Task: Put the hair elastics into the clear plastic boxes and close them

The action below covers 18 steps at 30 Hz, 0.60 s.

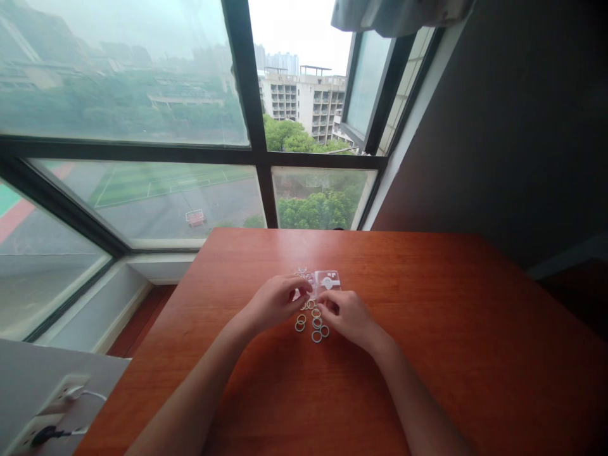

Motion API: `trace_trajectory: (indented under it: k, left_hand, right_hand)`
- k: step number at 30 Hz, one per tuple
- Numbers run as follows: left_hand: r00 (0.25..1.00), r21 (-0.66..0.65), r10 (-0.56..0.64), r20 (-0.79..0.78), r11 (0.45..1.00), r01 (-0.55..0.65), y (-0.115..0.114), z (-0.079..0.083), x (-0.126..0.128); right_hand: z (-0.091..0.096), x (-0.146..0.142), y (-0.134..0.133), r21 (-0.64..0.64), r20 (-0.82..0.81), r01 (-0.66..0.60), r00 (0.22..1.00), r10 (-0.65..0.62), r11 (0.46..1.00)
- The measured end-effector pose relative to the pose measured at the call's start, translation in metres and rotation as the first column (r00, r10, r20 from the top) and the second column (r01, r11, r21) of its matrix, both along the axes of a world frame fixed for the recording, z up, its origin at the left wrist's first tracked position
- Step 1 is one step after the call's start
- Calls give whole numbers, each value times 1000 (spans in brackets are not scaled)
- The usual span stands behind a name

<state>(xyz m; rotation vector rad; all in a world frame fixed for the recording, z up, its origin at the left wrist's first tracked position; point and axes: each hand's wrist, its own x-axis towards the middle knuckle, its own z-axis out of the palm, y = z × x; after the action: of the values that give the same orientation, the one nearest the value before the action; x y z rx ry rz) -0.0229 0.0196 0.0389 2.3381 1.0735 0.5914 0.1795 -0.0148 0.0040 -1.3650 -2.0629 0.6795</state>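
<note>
Several pale metal-looking rings [316, 336] lie loose on the wooden table, some of them overlapping. Just beyond them sits a small clear plastic box [329, 280], its lid folded open to the right, with more rings in its left half. My left hand [278, 301] curves over the box's left part, fingers bent toward the thumb; its fingertips partly cover the box. My right hand [352, 315] is at the near right corner of the box, beside the loose rings, with thumb and forefinger pinched together. What either hand holds, if anything, is too small to make out.
The reddish-brown table [427, 354] reaches to a large window with a dark frame [259, 155]. A grey curtain [399, 16] hangs at the top. Low on the left wall, plugs sit in a socket [61, 392] beside the table's left edge.
</note>
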Motion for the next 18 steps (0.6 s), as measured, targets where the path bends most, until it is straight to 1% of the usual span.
trace_trajectory:
  k: [3,6,11,15,18]
  left_hand:
    - [997,-65,-60,57,996,63,-2,-1,4]
    - [991,-91,-94,97,991,103,-2,-2,6]
    - [991,-93,-78,113,992,88,-3,-2,8]
    - [993,-76,-72,95,994,79,-3,-3,9]
    - [997,-54,-64,50,996,67,-2,-2,7]
  right_hand:
    - [0,0,1,26,-76,35,997,-33,999]
    - [2,1,1,44,-149,62,987,-55,997]
    - [6,0,-1,43,-209,33,978,-23,999]
    - [7,-1,-2,46,-208,23,978,-13,999]
    - [7,-1,-1,44,-187,31,982,-22,999]
